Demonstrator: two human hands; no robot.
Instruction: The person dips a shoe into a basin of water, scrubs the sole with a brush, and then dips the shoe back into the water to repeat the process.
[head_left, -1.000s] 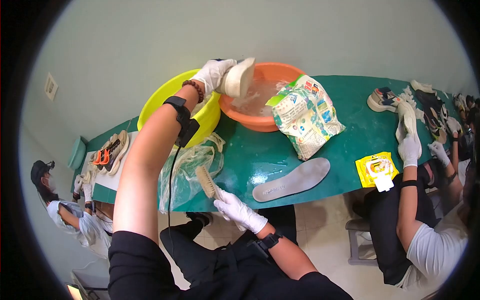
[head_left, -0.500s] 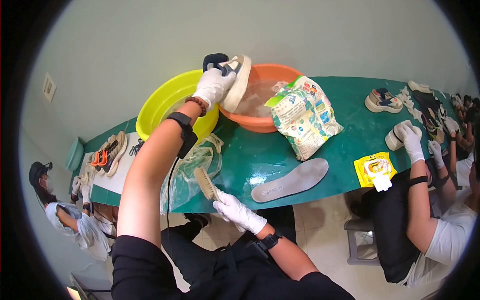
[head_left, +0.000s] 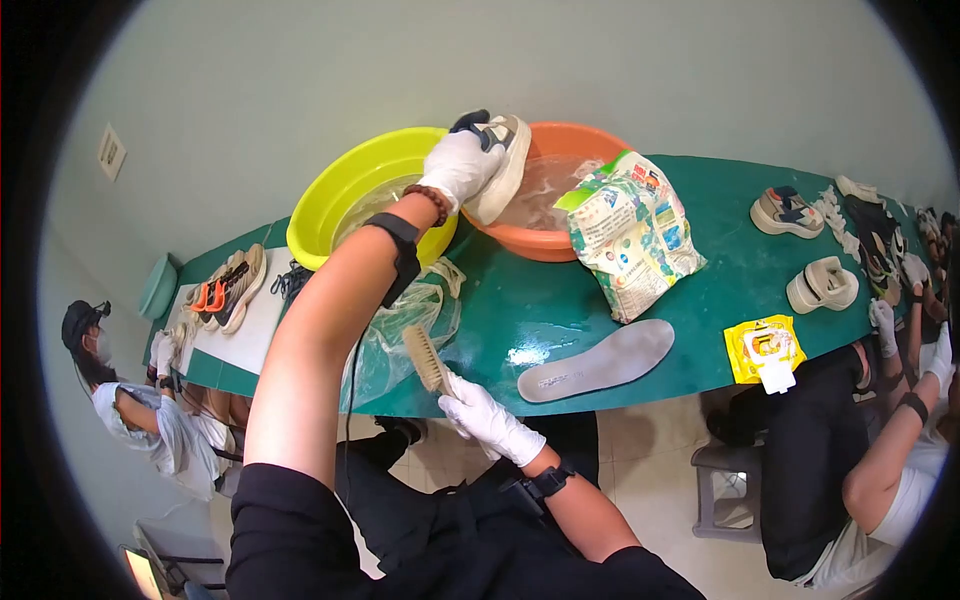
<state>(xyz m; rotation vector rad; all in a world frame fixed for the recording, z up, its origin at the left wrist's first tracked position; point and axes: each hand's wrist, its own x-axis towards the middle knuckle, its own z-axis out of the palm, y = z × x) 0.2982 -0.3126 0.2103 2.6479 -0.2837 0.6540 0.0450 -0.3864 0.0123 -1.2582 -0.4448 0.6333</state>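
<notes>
My left hand [head_left: 462, 168], in a white glove, is closed on a white and navy shoe [head_left: 505, 175], held tilted over the gap between the yellow-green basin [head_left: 325, 205] and the orange basin [head_left: 540, 243]. Cloudy water shows in the orange basin. My right hand [head_left: 490, 420], also gloved, grips a wooden brush [head_left: 427, 360] with pale bristles above the table's front edge. To the right of the brush lies a grey insole [head_left: 600, 362]. A crumpled clear plastic bag [head_left: 395, 345] lies behind the brush.
A printed detergent bag [head_left: 640, 240] leans by the orange basin. Further right are a yellow wipes pack [head_left: 765, 350], a pale shoe [head_left: 823, 285] and another shoe [head_left: 786, 212]. Several shoes [head_left: 235, 290] stand at left. People sit at both sides, one beside a grey stool [head_left: 722, 490].
The view has shifted slightly. My left hand still holds the shoe by the orange basin. The person at right has let go of the pale shoe, which now rests on the table.
</notes>
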